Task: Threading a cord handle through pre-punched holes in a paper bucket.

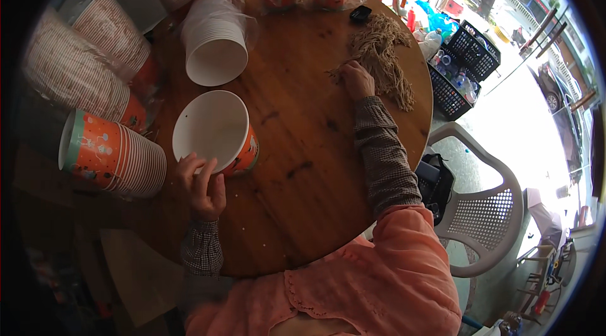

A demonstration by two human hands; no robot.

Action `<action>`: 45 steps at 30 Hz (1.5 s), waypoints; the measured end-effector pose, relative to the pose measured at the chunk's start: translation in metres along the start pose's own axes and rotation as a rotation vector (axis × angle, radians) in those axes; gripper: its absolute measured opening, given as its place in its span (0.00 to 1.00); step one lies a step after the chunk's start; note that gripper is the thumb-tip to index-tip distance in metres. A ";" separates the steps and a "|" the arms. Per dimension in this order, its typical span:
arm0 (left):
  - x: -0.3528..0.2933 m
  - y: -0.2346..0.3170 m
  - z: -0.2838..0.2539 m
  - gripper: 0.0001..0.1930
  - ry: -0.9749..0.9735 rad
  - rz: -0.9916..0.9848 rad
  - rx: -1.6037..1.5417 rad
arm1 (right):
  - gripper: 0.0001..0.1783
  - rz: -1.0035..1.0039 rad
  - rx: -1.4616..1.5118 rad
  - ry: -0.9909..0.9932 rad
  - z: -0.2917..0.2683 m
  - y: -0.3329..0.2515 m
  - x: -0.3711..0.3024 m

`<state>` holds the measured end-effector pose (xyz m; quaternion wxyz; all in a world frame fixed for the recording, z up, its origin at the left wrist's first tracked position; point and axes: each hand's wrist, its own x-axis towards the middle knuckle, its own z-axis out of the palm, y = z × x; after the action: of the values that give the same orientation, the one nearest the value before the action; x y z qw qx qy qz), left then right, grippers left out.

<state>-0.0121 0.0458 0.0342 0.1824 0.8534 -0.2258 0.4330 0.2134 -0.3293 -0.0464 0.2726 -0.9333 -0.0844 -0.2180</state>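
On the round wooden table, an orange paper bucket [243, 158] with a white inside stands tilted toward me. My left hand [203, 189] is at its near rim, fingers spread apart, with fingertips at or just over the edge; firm contact is hard to tell. Farther right, a heap of thin tan strands [386, 58], like twine, lies near the table's right edge. My right hand [358, 80] is at the left side of that heap with its fingers closed on some strands. A few loose ends stick out past the fingers.
Behind the bucket lies a bagged stack of white-lined buckets [218, 61]. Another orange stack [113, 153] lies at left, and several wrapped stacks line the back. A small black dish [360, 13] sits by the heap. Right of the table are black crates [449, 91] and a plastic chair [486, 216].
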 end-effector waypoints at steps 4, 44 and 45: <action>-0.014 0.021 0.001 0.13 0.136 -0.018 -0.014 | 0.05 -0.034 -0.075 0.066 0.005 0.000 -0.004; -0.034 0.075 0.092 0.06 -0.367 -0.341 -0.639 | 0.08 0.073 0.328 0.185 0.011 -0.002 -0.016; -0.035 0.074 0.092 0.06 -0.367 -0.344 -0.637 | 0.08 0.072 0.329 0.183 0.009 -0.003 -0.017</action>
<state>-0.0101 -0.0546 -0.0372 0.4643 0.8425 -0.2314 0.1451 0.2005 -0.3222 -0.0593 0.4357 -0.8549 -0.0602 -0.2750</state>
